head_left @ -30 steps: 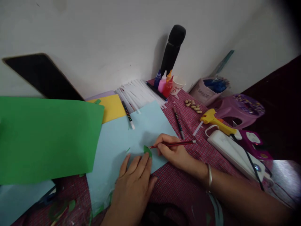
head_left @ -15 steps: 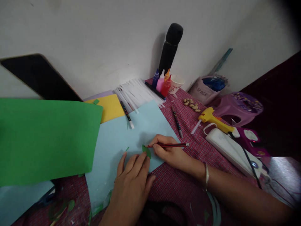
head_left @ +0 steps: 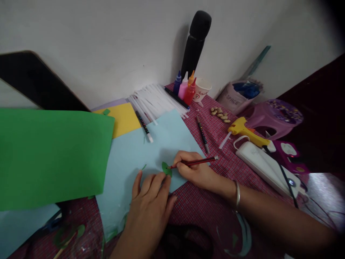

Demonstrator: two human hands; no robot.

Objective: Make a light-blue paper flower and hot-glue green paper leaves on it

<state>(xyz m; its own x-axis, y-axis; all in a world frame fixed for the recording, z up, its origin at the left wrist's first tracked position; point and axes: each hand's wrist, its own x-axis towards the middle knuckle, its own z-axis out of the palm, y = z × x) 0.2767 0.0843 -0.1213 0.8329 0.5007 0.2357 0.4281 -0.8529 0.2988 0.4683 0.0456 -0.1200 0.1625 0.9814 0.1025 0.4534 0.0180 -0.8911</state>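
A small green paper leaf (head_left: 166, 168) lies on a light blue paper sheet (head_left: 134, 154) on the table. My left hand (head_left: 149, 205) rests flat on the blue sheet, its fingertips pressing on the lower edge of the leaf. My right hand (head_left: 192, 169) grips a red pencil (head_left: 198, 162) whose tip touches the leaf's right side. A metal bangle sits on my right wrist.
A large green sheet (head_left: 51, 154) and a yellow sheet (head_left: 122, 117) lie to the left. White paper strips (head_left: 156, 100), paint bottles (head_left: 184, 88), a black microphone (head_left: 195, 43), two pens, a yellow glue gun (head_left: 244, 131), a white case (head_left: 265, 167) and pink containers stand behind and right.
The pencil tip stays at the leaf while my right hand shifts slightly. The view has moved a little; my left hand keeps holding the leaf down.
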